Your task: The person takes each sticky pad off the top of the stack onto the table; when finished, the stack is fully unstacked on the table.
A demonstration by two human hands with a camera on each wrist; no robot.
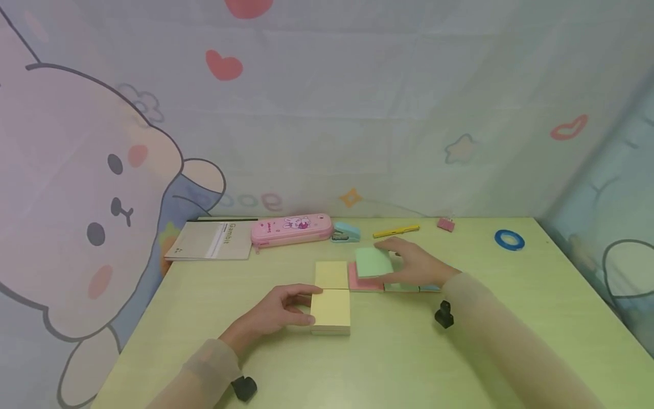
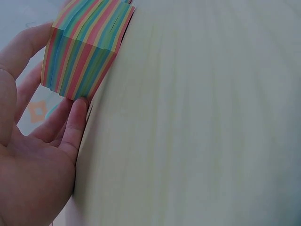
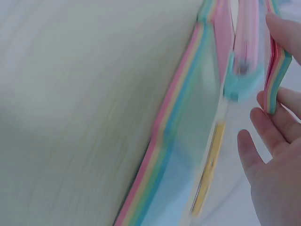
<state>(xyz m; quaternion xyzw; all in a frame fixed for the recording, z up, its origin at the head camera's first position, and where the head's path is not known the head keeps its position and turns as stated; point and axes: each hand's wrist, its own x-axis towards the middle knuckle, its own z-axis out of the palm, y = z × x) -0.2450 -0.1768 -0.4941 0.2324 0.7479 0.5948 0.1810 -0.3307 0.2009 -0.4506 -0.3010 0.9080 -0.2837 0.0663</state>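
Observation:
My left hand (image 1: 278, 309) grips a stack of sticky notes (image 1: 331, 307) with a yellow top, thumb at its near left corner and a finger at the far left one. Multicoloured edge stripes show on that stack in the left wrist view. Between thumb and fingers, my right hand (image 1: 416, 264) holds a green-topped sticky note pad (image 1: 372, 262), its sheets slightly bent, above a pink pad (image 1: 365, 284). In the right wrist view, striped layers line the edge of the held pad (image 3: 277, 66). Beyond the left stack lies another yellow pad (image 1: 331, 274).
Right of the pink pad lie a green pad (image 1: 401, 287) and a blue pad (image 1: 429, 288), partly under my right hand. Along the back are a notebook (image 1: 209, 241), pink pencil case (image 1: 291, 230), stapler (image 1: 345, 233), yellow pen (image 1: 395, 231), pink clip (image 1: 445, 225) and blue tape roll (image 1: 509, 240).

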